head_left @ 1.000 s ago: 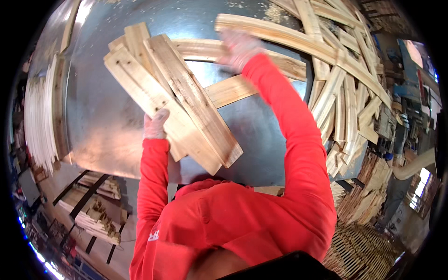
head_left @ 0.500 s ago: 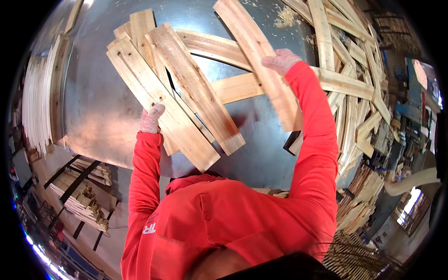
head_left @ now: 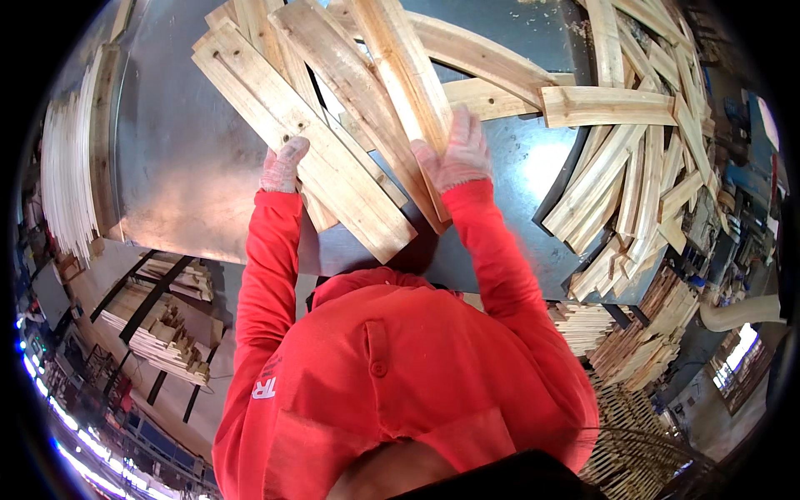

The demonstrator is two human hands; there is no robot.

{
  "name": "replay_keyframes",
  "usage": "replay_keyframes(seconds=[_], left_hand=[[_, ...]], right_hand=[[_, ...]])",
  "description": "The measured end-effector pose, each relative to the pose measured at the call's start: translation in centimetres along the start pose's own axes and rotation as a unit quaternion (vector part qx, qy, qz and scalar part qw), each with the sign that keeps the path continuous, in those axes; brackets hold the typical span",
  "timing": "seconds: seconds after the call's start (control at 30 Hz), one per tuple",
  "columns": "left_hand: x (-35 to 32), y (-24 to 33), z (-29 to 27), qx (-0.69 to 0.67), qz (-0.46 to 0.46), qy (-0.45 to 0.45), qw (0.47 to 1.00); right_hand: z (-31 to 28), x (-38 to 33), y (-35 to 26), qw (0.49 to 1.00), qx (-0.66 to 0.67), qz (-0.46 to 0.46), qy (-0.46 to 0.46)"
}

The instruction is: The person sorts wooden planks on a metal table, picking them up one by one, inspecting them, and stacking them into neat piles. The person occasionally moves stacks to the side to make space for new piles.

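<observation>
My left hand (head_left: 285,164) is closed on the left edge of a pale wooden board (head_left: 325,179), thumb on top and the other fingers hidden underneath. This board has dark knots and slants down toward me, lying over other boards. To its right is a second slanting board (head_left: 358,100). Beside that one lies another board (head_left: 404,67) with a reddish streak. At its near end is my right hand (head_left: 461,154), fingers stretched along the right edge and thumb over the wood. Both hands wear light, thin gloves.
Beneath the boards is a shiny metal table (head_left: 167,158). A loose pile of boards (head_left: 625,183) covers its right side, with one board (head_left: 608,107) sticking out leftward. Thin strips (head_left: 71,167) are stacked at the far left. More lumber (head_left: 158,329) rests on a rack below.
My right hand has moved left and nearer with its board, which now lies beside the slanting boards. Its fingers have straightened. My left hand keeps its grip.
</observation>
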State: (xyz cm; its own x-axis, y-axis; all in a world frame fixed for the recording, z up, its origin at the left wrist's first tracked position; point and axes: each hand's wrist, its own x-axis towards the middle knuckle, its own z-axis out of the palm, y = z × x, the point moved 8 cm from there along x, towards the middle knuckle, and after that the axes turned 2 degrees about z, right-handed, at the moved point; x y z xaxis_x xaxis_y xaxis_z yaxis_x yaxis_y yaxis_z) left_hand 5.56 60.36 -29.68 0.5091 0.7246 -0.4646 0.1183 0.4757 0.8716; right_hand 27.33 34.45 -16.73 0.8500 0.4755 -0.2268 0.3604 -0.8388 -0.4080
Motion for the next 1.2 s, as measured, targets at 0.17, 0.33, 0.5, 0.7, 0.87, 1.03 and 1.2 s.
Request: replay_keyframes(seconds=[0.17,0.33,0.5,0.7,0.87,1.03,1.2], left_hand=[[-0.4,-0.1,0.0,-0.080,-0.009,0.000,0.997],[-0.1,-2.2,-1.0,-0.110,-0.047,0.055,0.991],[-0.5,-0.5,0.5,-0.138,-0.052,-0.084,0.986],[-1.8,3.2,-1.6,-0.039,-0.062,-0.063,0.995],[-3.2,14.1,-6.8,0.120,0.001,0.033,0.992],[-3.6,17.3,-10.0,0.604,0.104,0.129,0.779],[-5.1,14.3,-7.2,0.529,0.016,0.071,0.845]], right_hand=[[3.4,-3.3,1.4,0.995,0.022,0.074,-0.066],[3.8,-3.7,0.9,0.982,0.052,0.112,-0.141],[8.1,-4.0,4.8,0.943,0.289,0.055,-0.156],[8.3,-4.9,-1.0,0.742,0.613,0.103,-0.252],[7.5,-2.2,-5.9,0.829,0.514,0.021,-0.219],[11.4,-6.9,-17.4,0.952,0.165,-0.104,-0.235],[15.4,-10.7,-23.4,0.930,0.153,-0.276,-0.187]])
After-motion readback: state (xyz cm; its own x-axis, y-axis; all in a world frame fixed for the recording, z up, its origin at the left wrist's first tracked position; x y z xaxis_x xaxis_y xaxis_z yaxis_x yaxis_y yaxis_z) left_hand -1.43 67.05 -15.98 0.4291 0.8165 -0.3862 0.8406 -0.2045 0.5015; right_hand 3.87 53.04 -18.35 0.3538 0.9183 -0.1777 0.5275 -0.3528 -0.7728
